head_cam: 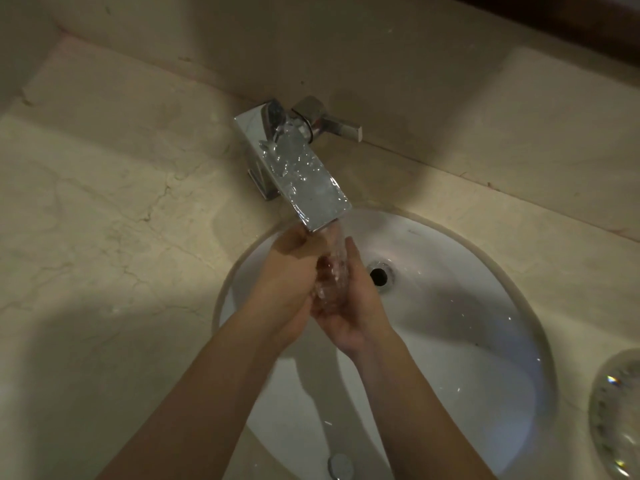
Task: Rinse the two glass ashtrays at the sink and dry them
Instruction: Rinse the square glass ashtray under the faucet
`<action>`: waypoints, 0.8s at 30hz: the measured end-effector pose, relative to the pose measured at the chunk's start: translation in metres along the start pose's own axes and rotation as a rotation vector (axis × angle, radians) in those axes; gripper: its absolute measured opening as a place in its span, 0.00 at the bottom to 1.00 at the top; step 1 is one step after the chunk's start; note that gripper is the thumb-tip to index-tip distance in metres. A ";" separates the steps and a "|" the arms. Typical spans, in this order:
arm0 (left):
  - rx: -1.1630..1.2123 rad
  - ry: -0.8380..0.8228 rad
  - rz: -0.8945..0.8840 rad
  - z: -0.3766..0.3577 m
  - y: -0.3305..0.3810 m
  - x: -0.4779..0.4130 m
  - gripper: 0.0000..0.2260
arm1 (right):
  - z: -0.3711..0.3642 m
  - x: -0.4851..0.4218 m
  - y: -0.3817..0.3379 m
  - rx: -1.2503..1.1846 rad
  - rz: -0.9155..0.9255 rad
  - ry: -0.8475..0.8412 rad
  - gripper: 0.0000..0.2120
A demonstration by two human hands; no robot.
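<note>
Ashtray (330,282) stands on edge under the faucet (304,174) stream, over the sink (467,306), so water sheets off, I judge. My left hand (287,271) curls round it; right hand (356,303) cups it, fingers fairly straight. The second ashtray (616,417) waits on the counter (104,237).

Bare left hand (285,271), right hand (353,308)

One glass ashtray (330,282) tilts under the water (338,237); second ashtray (616,417) lies on counter (571,271).
</note>
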State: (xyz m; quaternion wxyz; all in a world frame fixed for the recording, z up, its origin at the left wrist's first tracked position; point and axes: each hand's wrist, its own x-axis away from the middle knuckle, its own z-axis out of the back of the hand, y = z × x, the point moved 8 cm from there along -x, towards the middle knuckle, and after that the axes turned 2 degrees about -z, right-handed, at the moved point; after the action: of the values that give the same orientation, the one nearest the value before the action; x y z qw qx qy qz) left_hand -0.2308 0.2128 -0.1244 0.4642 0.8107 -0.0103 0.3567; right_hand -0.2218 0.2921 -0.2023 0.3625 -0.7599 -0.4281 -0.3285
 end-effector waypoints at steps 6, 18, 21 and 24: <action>0.097 -0.265 0.073 0.016 -0.012 0.010 0.17 | -0.003 0.005 0.005 -0.035 -0.042 0.034 0.23; -0.042 0.140 -0.057 0.049 -0.033 0.008 0.19 | 0.013 0.030 -0.026 -0.005 0.303 0.106 0.08; -0.066 0.182 -0.086 0.047 -0.033 0.012 0.18 | 0.017 0.038 -0.026 0.002 0.333 0.069 0.06; -0.067 0.225 -0.087 0.045 -0.032 0.012 0.16 | 0.018 0.045 -0.025 0.053 0.345 0.026 0.12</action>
State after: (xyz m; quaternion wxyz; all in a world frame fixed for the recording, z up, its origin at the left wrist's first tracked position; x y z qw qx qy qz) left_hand -0.1850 0.2007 -0.1552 0.5042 0.7492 0.0652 0.4245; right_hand -0.2219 0.3351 -0.1682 0.4389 -0.8078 -0.2954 -0.2599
